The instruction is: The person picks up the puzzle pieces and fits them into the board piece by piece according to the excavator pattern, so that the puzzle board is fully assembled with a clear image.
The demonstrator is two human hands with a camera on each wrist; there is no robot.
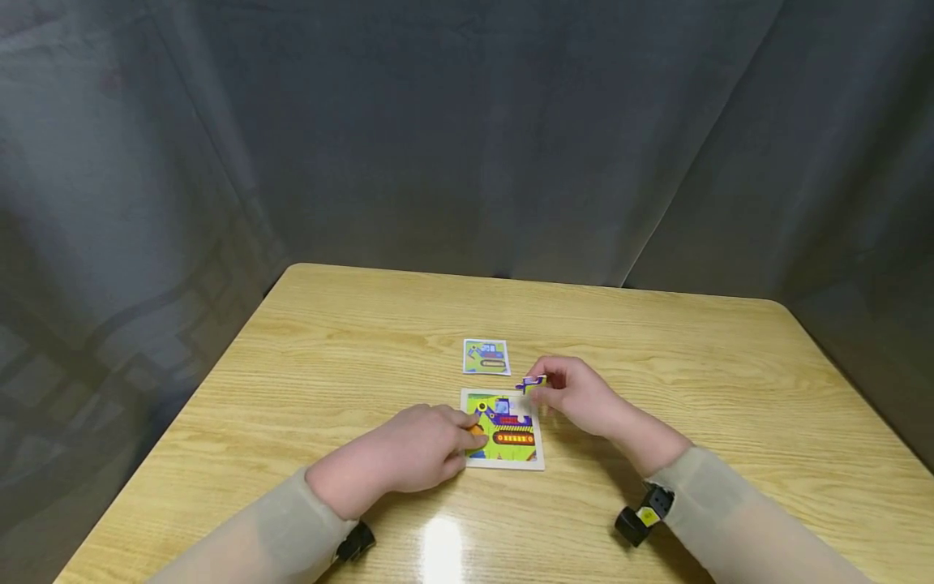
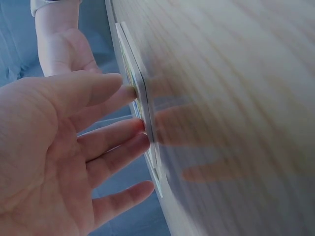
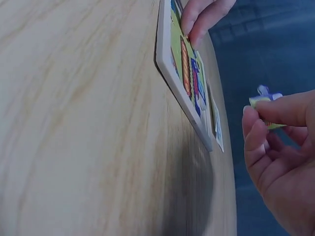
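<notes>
A framed jigsaw puzzle (image 1: 511,465) with a colourful digger picture lies flat on the table. Fingertips of my left hand (image 1: 416,446) rest on its left side, the fingers fairly straight in the left wrist view. Just above the puzzle's upper right corner, my right hand (image 1: 580,393) pinches a small purple and yellow-green puzzle piece (image 1: 535,383) between thumb and fingers. That puzzle piece (image 3: 263,98) is clear of the board in the right wrist view. A pale gap shows in the picture's upper right part.
Behind the puzzle lies a small picture card (image 1: 486,357) with the same digger design. The wooden table (image 1: 350,324) has a rounded far edge, with a dark grey curtain (image 1: 452,146) hanging behind it. Each wrist wears a black camera mount, such as the right one (image 1: 633,526).
</notes>
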